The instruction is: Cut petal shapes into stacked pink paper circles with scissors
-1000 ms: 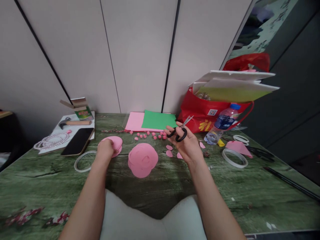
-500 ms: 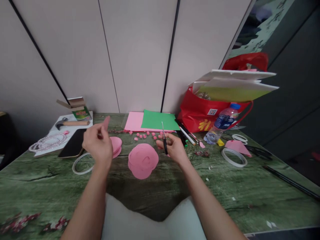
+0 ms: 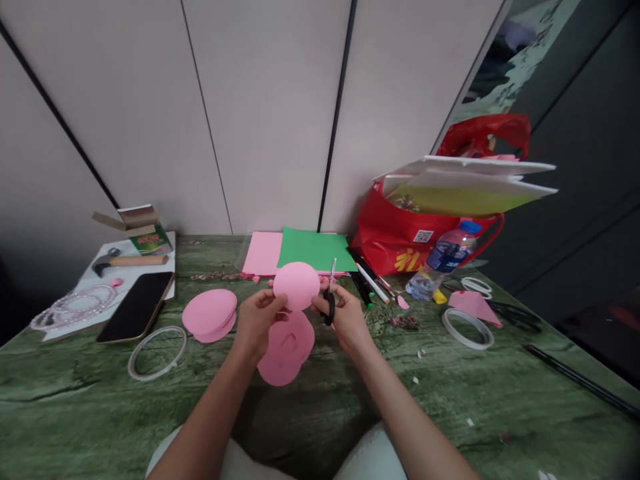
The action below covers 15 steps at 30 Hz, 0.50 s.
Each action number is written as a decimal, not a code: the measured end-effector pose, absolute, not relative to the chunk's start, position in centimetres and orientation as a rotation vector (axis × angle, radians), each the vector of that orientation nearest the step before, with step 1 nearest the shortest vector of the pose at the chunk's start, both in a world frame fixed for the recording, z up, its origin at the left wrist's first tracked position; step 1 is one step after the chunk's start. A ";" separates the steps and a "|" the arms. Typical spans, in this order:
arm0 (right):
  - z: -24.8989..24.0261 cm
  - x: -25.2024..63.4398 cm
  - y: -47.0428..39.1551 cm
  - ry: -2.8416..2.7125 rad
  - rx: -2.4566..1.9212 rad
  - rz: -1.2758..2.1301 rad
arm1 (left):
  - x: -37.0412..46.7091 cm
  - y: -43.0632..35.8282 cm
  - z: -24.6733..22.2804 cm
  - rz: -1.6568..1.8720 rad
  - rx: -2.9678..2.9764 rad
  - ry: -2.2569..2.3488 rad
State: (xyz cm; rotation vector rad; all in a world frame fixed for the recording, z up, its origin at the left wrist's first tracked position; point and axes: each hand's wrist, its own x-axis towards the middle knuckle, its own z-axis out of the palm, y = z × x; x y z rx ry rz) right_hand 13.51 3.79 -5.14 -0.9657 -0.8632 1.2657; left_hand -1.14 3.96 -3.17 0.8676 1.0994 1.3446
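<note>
My left hand (image 3: 256, 321) holds a pink paper circle (image 3: 296, 285) upright above the green table (image 3: 100, 407). My right hand (image 3: 345, 317) grips black-handled scissors (image 3: 330, 297), blades pointing up, right beside the circle's right edge. Under both hands lies a pink layered paper flower (image 3: 285, 347). A stack of pink paper circles (image 3: 209, 312) lies to the left of my left hand.
A tape ring (image 3: 156, 343), a phone (image 3: 135, 307), a bead string (image 3: 70, 308) and a hammer (image 3: 127, 261) sit at the left. Green paper (image 3: 313, 248) and pink paper (image 3: 263, 253) lie at the back. A red bag (image 3: 405, 233), a bottle (image 3: 440, 259), pens (image 3: 370, 283) and another tape ring (image 3: 467, 320) are at the right.
My left hand picked one pink circle off the stack and brought it to the middle. My right hand moved the scissors in next to it. The camera tilted slightly.
</note>
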 end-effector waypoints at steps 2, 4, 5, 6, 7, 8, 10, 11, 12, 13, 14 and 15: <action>-5.2 13.5 3.9 -0.911 -0.985 1.259 | -1.7 4.1 -3.4 1.300 0.916 1.113; -5.4 13.4 4.0 -0.978 -1.004 1.250 | -2.1 4.4 -3.5 1.257 0.963 1.141; -5.7 13.4 4.1 -1.013 -1.014 1.250 | -2.4 4.5 -3.5 1.239 0.986 1.162; -6.0 13.4 4.2 -1.055 -1.034 1.245 | -2.7 4.7 -3.6 1.228 1.015 1.193; -6.3 13.4 4.2 -1.112 -1.070 1.227 | -3.0 4.9 -3.7 1.223 1.054 1.241; -6.7 13.5 4.3 -1.183 -1.125 1.192 | -3.3 5.1 -3.8 1.224 1.105 1.305; -7.3 13.6 4.2 -1.381 -1.292 1.067 | -4.3 5.6 -4.2 1.205 1.236 1.478; -7.5 13.6 4.1 -1.494 -1.385 0.984 | -4.8 5.9 -4.4 1.168 1.312 1.577; -7.6 13.4 4.0 -1.591 -1.462 0.911 | -5.3 6.2 -4.5 1.107 1.392 1.684; -7.7 13.3 3.8 -1.676 -1.522 0.853 | -5.8 6.4 -4.7 1.023 1.479 1.787; -7.7 13.0 3.6 -1.751 -1.571 0.801 | -6.2 6.5 -4.7 0.929 1.568 1.886; -7.7 12.7 3.5 -1.814 -1.607 0.757 | -6.5 6.6 -4.8 0.823 1.657 1.974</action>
